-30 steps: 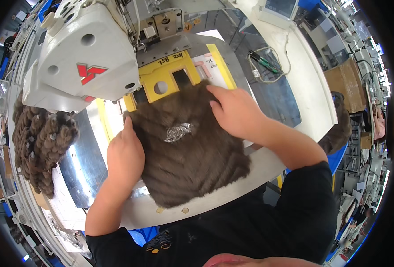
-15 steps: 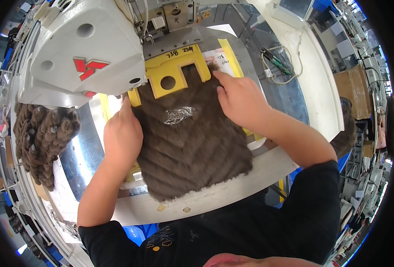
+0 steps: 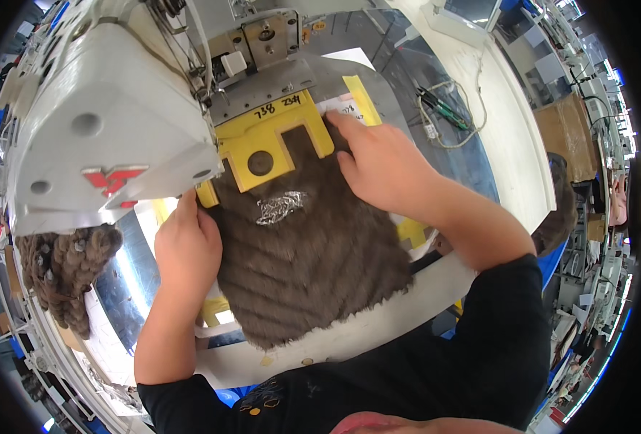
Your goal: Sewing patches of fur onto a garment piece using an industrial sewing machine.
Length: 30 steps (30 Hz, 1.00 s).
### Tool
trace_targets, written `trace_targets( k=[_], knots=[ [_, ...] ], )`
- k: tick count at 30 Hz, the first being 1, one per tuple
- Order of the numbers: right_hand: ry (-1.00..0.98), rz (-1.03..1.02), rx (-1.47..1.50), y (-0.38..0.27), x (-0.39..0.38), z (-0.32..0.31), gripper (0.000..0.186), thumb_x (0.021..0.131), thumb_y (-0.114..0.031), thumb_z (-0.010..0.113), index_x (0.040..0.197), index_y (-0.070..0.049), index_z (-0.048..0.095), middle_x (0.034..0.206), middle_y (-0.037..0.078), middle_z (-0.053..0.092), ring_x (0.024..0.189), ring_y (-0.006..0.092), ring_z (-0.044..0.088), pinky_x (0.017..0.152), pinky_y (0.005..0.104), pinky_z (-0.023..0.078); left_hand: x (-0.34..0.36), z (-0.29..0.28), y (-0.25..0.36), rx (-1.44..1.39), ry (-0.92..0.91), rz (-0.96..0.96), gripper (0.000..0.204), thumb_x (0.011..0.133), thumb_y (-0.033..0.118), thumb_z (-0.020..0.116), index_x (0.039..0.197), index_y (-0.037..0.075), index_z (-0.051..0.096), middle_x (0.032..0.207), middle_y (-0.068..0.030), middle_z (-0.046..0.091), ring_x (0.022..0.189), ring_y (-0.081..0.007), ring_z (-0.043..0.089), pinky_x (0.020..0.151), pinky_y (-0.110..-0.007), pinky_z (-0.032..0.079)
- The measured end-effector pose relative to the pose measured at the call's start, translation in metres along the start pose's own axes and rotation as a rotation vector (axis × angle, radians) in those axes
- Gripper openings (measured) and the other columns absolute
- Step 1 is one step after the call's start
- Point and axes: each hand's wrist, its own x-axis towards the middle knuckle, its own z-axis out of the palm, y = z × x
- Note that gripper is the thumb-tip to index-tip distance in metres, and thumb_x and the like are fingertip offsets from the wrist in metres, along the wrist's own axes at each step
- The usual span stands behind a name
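A brown fur piece (image 3: 313, 267) with slanting ridges lies flat under a yellow clamp plate (image 3: 244, 132) on the sewing machine. The plate has a round hole and a square notch; fur shows through both. A crumpled patch of clear film (image 3: 280, 207) sits on the fur. My left hand (image 3: 189, 246) rests at the fur's left edge, index finger stretched to the plate's lower left corner. My right hand (image 3: 387, 165) lies over the upper right edge, index finger stretched beside the plate's right side, thumb on the fur. Neither hand grasps anything; the outer fingers are partly hidden.
The white machine head (image 3: 103, 130) overhangs the left side, close to my left hand. Another bumpy brown fur piece (image 3: 71, 271) lies at the far left. Green-handled snips (image 3: 443, 108) and a looped cord (image 3: 481, 98) lie at the right. A cardboard box (image 3: 566, 137) stands farther right.
The view has shifted, so the machine and fur appear lower and further left. My right index finger has moved farther up along the plate's right side. My left hand stays at the plate's lower left corner.
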Motion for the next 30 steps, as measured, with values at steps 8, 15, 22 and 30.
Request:
trace_targets(
  k=[8,15,22,30],
  knots=[
    [-0.170,0.057,-0.077,-0.003,0.001,-0.004,0.052,0.095,-0.012,0.060,0.143,0.005,0.049,0.088,0.025,0.069,0.085,0.0463,0.067,0.078,0.0537,0.053,0.004,-0.007,-0.002,0.013,-0.093,-0.003,0.006,0.088,0.004,0.059,0.086,0.000,0.056,0.072,-0.0229,0.060,0.067,-0.0462,0.061,0.061,-0.054,0.048],
    [-0.225,0.027,-0.046,-0.004,0.000,-0.006,0.047,0.097,-0.011,0.058,0.139,0.007,0.053,0.096,0.025,0.070,0.086,0.0452,0.067,0.079,0.0534,0.054,0.004,-0.010,0.001,-0.001,-0.077,0.040,0.006,0.088,0.001,0.060,0.084,0.000,0.055,0.074,-0.0226,0.060,0.068,-0.0455,0.060,0.061,-0.055,0.047],
    [-0.127,-0.119,-0.022,0.002,0.008,0.008,0.046,0.093,-0.007,0.054,0.134,0.013,0.055,0.088,0.027,0.070,0.082,0.0425,0.069,0.077,0.0502,0.056,-0.003,-0.009,-0.004,-0.029,-0.139,0.014,0.022,0.089,0.000,0.057,0.110,-0.005,0.062,0.087,-0.0264,0.067,0.080,-0.0468,0.066,0.070,-0.055,0.052],
    [-0.064,0.021,-0.040,-0.008,0.002,-0.002,0.041,0.091,-0.005,0.060,0.131,0.002,0.062,0.094,0.027,0.069,0.089,0.0477,0.066,0.080,0.0555,0.051,0.005,-0.009,0.000,-0.102,-0.186,-0.084,0.018,0.087,0.004,0.058,0.102,-0.006,0.053,0.072,-0.0232,0.064,0.067,-0.0421,0.066,0.062,-0.051,0.054]
  ],
)
